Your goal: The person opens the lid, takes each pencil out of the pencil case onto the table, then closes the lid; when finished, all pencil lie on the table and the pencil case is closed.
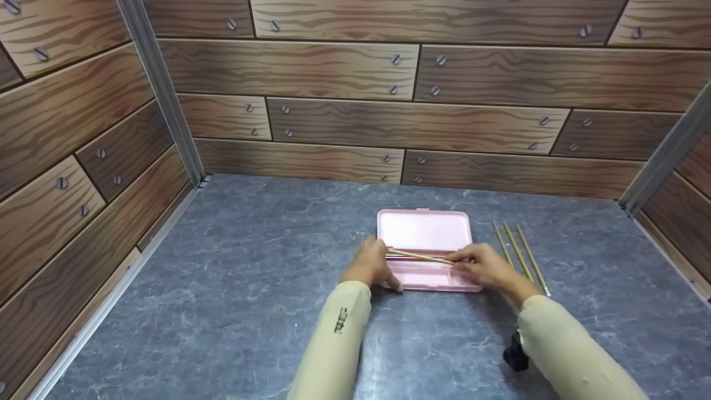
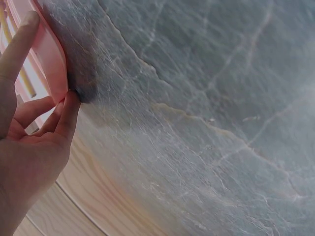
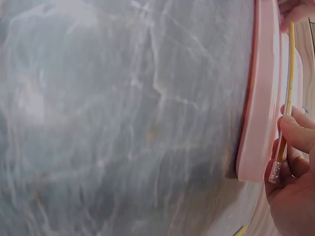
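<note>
A pink pencil case [image 1: 425,230] lies open on the table, its lid folded back away from me. My left hand [image 1: 371,262] holds the left end of the case, thumb at the near side and fingers at the far corner, as the left wrist view [image 2: 37,128] confirms. Between thumb and fingers my right hand [image 1: 482,269] pinches a yellow pencil [image 3: 290,83] near its whitish end. That pencil slants over the open case, its other end close to the left hand. Beneath it, thin pencils [image 1: 408,256] lie in the rear compartment, partly hidden; how many cannot be told.
Three yellow pencils [image 1: 519,250] lie side by side on the grey marbled table [image 1: 250,266], right of the case. A small black object [image 1: 516,353] shows under the right forearm. Wood-patterned walls [image 1: 333,119] with metal corner posts [image 1: 161,83] enclose the table at the back and sides.
</note>
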Available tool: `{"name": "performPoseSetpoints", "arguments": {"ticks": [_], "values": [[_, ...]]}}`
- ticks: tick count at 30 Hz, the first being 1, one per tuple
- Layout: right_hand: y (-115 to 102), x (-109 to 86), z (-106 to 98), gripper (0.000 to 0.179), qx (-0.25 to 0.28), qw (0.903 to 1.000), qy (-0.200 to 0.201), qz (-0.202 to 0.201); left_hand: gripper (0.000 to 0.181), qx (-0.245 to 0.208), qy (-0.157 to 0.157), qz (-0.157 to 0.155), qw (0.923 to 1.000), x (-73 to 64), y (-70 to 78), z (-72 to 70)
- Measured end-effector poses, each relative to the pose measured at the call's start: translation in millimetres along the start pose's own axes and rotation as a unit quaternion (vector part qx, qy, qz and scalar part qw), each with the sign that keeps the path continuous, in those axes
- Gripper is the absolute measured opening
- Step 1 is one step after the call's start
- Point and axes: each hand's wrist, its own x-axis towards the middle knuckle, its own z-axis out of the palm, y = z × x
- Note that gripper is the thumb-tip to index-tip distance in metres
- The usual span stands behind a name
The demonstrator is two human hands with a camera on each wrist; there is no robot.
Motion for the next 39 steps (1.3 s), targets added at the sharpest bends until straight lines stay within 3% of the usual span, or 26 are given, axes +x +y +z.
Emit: {"name": "performPoseSetpoints", "arguments": {"ticks": [21,29,39], "values": [[20,-29.5,-43,0.027,0.02,0.9879,0.048,0.146,0.069,0.011,-0.004,0.0,0.9999,-1.7,0.0,-0.4],[38,-47.0,-59,0.029,0.019,0.9788,0.129,0.158,0.073,-0.001,-0.014,-0.018,0.9997,-0.2,3.3,-0.7],[55,-68.5,-74,0.032,0.0,0.9559,0.211,0.204,0.079,-0.001,-0.012,-0.023,0.9997,1.0,2.7,1.1]]}}
